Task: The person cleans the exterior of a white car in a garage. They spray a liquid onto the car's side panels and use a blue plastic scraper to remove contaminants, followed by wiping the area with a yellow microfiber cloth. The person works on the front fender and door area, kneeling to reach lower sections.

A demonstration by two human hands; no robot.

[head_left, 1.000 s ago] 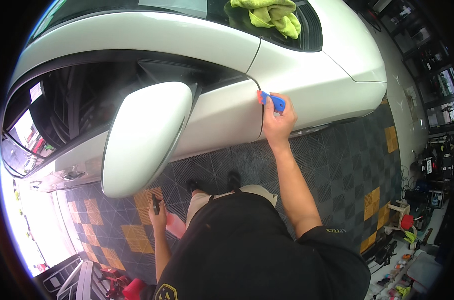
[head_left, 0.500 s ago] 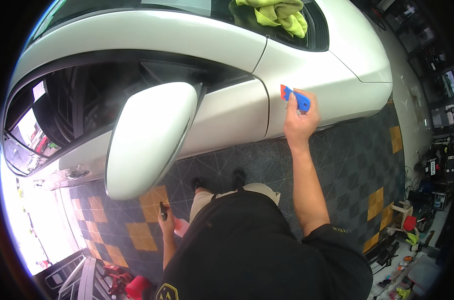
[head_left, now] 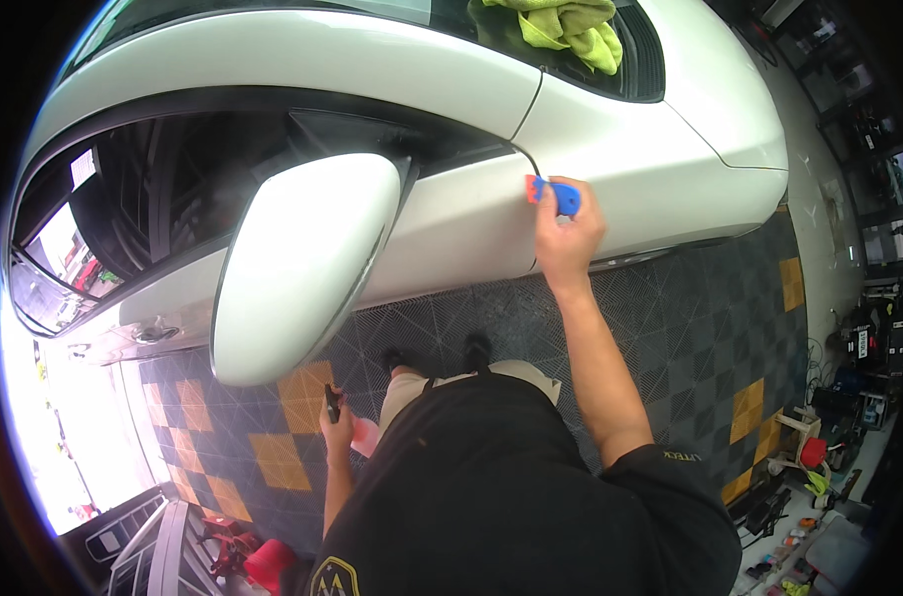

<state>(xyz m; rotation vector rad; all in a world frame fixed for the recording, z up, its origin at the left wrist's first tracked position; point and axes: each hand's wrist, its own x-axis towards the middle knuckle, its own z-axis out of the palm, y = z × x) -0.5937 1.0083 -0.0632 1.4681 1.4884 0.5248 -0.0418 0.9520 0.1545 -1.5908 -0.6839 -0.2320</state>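
My right hand (head_left: 568,233) presses a small blue squeegee with a red edge (head_left: 554,193) against the white car's side (head_left: 660,189), just right of the door seam near the fender. My left hand (head_left: 337,427) hangs low by my thigh and grips a pink spray bottle with a black trigger (head_left: 360,434). The white side mirror (head_left: 298,263) juts out between the two hands.
A yellow-green cloth (head_left: 561,22) lies bunched on the windscreen base. The floor (head_left: 690,328) is dark grid tile with yellow squares. Tools and a stool (head_left: 804,447) clutter the right side; a red item (head_left: 268,564) sits low left.
My right hand moved the squeegee right along the panel, then back left toward the door seam. The left hand with the bottle stayed low by my side.
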